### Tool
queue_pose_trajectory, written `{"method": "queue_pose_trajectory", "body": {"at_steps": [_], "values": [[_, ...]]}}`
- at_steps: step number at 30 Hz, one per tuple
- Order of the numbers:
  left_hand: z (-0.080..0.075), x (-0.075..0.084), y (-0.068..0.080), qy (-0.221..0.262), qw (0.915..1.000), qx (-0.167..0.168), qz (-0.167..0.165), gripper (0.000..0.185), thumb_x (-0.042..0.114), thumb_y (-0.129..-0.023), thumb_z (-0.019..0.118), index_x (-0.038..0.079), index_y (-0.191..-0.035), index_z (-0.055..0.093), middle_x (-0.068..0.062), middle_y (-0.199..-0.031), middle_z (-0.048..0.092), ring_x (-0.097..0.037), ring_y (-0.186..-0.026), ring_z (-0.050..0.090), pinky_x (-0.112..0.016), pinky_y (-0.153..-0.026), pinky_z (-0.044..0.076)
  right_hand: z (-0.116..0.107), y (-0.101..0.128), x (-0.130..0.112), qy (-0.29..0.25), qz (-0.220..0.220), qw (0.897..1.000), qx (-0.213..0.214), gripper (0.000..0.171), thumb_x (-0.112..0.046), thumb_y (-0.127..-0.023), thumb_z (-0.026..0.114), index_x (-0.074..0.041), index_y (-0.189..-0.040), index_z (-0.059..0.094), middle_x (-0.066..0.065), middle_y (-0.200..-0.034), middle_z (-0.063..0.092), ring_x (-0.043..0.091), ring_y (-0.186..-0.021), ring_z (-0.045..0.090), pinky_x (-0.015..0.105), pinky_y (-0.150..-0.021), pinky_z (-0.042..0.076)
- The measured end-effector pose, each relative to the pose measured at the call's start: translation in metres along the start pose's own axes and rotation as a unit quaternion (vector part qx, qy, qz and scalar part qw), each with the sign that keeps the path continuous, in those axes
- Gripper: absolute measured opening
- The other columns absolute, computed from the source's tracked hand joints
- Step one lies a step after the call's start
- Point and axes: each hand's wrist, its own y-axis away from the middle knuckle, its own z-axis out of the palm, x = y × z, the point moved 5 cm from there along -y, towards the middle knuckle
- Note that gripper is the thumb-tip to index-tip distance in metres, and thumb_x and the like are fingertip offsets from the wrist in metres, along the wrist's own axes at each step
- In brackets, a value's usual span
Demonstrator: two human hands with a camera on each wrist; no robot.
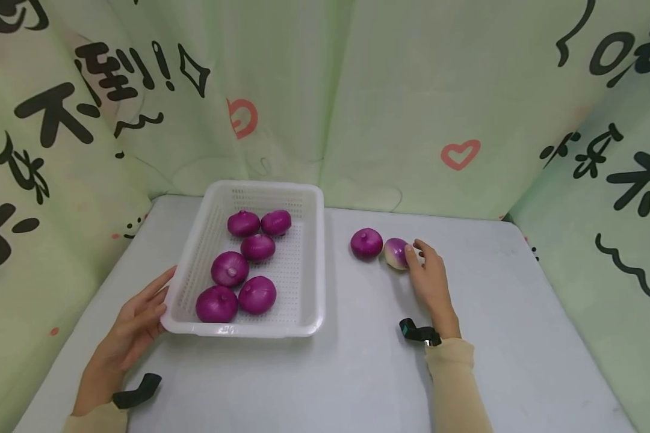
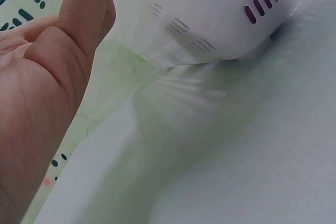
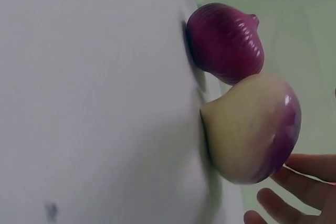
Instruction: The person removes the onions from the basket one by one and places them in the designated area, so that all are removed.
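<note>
A staged recording booth is suggested: a plain grey table [image 1: 357, 373] is enclosed on three sides by hung green cloth [image 1: 390, 90] printed with black characters and red hearts [image 1: 460, 153].

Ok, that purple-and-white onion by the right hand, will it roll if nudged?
Probably. The round purple-and-white onion lies loose on the smooth grey table, so it may roll. It touches the purple onion beside it, likely bumping it. Its glossy skin looks slippery.

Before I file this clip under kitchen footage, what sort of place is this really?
Probably a staged tabletop set, not a kitchen: a plain grey table hemmed in by green printed curtains, bearing only a white perforated basket of red onions and two more onions by the right hand.
</note>
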Motion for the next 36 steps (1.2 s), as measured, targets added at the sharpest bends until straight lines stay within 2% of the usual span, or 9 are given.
{"method": "queue_pose_trajectory", "body": {"at_steps": [6, 9, 13, 20, 24, 27, 32, 36], "values": [[0.000, 0.001, -0.001, 0.014, 0.9999, 0.005, 0.000, 0.064, -0.008, -0.106, 0.028, 0.015, -0.166, 0.028, -0.001, -0.157, 0.054, -0.014, -0.131, 0.064, -0.031, -0.094, 0.061, 0.002, 0.003, -0.030, -0.030, -0.083, 0.996, 0.000, 0.052, -0.030, -0.109, 0.052, 0.001, -0.151, 0.050, 0.024, -0.153, 0.053, 0.041, -0.141, 0.047, 0.059, -0.117, 0.039], [-0.001, -0.001, -0.001, 0.014, 0.9999, 0.007, -0.004, 0.064, -0.008, -0.106, 0.028, 0.016, -0.166, 0.029, 0.000, -0.157, 0.054, -0.014, -0.130, 0.064, -0.031, -0.094, 0.061, 0.007, 0.009, -0.044, -0.040, -0.108, 0.993, -0.013, 0.050, -0.030, -0.109, 0.054, -0.004, -0.151, 0.051, 0.023, -0.149, 0.056, 0.040, -0.142, 0.045, 0.059, -0.121, 0.035], [-0.002, -0.002, 0.000, 0.005, 0.9999, 0.007, -0.006, 0.063, -0.006, -0.107, 0.030, 0.018, -0.166, 0.029, 0.001, -0.158, 0.053, -0.014, -0.131, 0.063, -0.031, -0.095, 0.061, 0.011, 0.018, -0.064, -0.051, -0.140, 0.988, -0.025, 0.048, -0.029, -0.108, 0.057, -0.010, -0.151, 0.053, 0.020, -0.146, 0.057, 0.038, -0.142, 0.045, 0.059, -0.121, 0.035], [0.000, -0.002, -0.002, 0.010, 0.9999, -0.006, 0.002, 0.063, -0.007, -0.107, 0.029, 0.016, -0.166, 0.027, 0.000, -0.160, 0.052, -0.014, -0.133, 0.062, -0.031, -0.096, 0.060, 0.017, 0.032, -0.097, -0.042, -0.202, 0.976, -0.070, 0.051, -0.028, -0.105, 0.062, -0.013, -0.153, 0.052, 0.012, -0.157, 0.053, 0.034, -0.150, 0.042, 0.062, -0.120, 0.036], [-0.001, -0.003, -0.003, 0.019, 0.9998, -0.006, 0.000, 0.064, -0.008, -0.107, 0.028, 0.016, -0.166, 0.028, -0.001, -0.158, 0.054, -0.015, -0.132, 0.063, -0.031, -0.095, 0.061, 0.023, 0.040, -0.118, -0.057, -0.238, 0.963, -0.115, 0.052, -0.024, -0.104, 0.064, -0.014, -0.153, 0.051, 0.007, -0.157, 0.053, 0.029, -0.149, 0.045, 0.055, -0.122, 0.037], [-0.001, -0.003, -0.002, 0.018, 0.9998, -0.003, -0.003, 0.064, -0.008, -0.107, 0.028, 0.017, -0.165, 0.029, 0.000, -0.158, 0.054, -0.014, -0.131, 0.064, -0.031, -0.095, 0.061, 0.030, 0.046, -0.134, -0.075, -0.262, 0.949, -0.158, 0.055, -0.021, -0.102, 0.067, -0.012, -0.154, 0.049, 0.006, -0.156, 0.054, 0.027, -0.147, 0.048, 0.051, -0.123, 0.037], [-0.003, -0.004, -0.001, -0.002, 1.0000, 0.004, -0.005, 0.063, -0.004, -0.108, 0.030, 0.019, -0.166, 0.028, 0.003, -0.159, 0.052, -0.013, -0.133, 0.062, -0.031, -0.096, 0.060, 0.042, 0.061, -0.155, -0.070, -0.284, 0.933, -0.209, 0.061, -0.025, -0.101, 0.070, -0.019, -0.156, 0.047, 0.001, -0.156, 0.054, 0.024, -0.144, 0.051, 0.051, -0.120, 0.042], [-0.003, -0.004, -0.001, 0.000, 1.0000, 0.007, -0.004, 0.063, -0.005, -0.108, 0.030, 0.019, -0.166, 0.029, 0.002, -0.159, 0.053, -0.013, -0.132, 0.063, -0.031, -0.095, 0.061, 0.054, 0.073, -0.169, -0.056, -0.294, 0.921, -0.248, 0.063, -0.030, -0.101, 0.070, -0.023, -0.158, 0.044, -0.005, -0.158, 0.050, 0.019, -0.146, 0.048, 0.049, -0.121, 0.041]]}}
